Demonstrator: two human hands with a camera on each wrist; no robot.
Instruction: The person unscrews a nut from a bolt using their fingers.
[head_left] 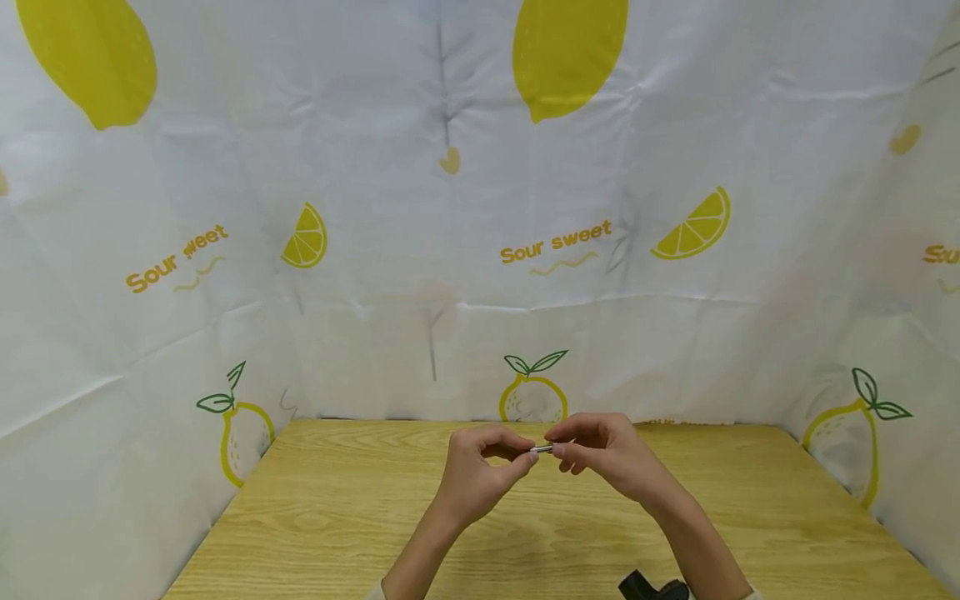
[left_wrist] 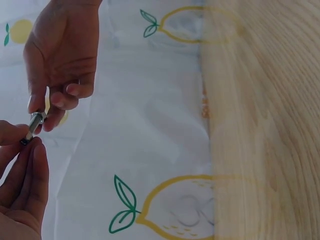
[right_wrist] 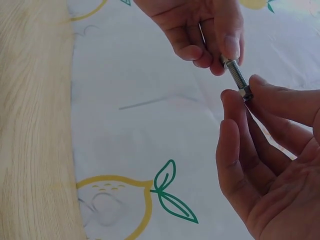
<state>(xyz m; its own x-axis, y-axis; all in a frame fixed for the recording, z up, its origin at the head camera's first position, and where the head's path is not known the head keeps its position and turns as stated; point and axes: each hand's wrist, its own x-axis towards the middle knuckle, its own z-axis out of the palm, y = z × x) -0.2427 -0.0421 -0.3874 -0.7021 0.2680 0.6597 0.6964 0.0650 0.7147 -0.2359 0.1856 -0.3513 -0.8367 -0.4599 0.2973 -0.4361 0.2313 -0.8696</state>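
Both hands are raised above the wooden table, with a small silver threaded bolt (right_wrist: 236, 73) between their fingertips. My left hand (head_left: 477, 473) pinches one end of the bolt between thumb and fingers. At the other end sits a hex nut (right_wrist: 245, 93), which the thumb and forefinger of my right hand (head_left: 611, 454) pinch. Bare thread shows between the two hands in the right wrist view. The left fingertips partly cover their end of the bolt. The other fingers of the right hand are loosely bent below the nut.
The wood-grain table (head_left: 337, 517) spreads beneath both hands. A white curtain with lemon prints (head_left: 390, 250) encloses its back and sides. A black object (head_left: 652, 587) shows at the bottom edge beside the right forearm.
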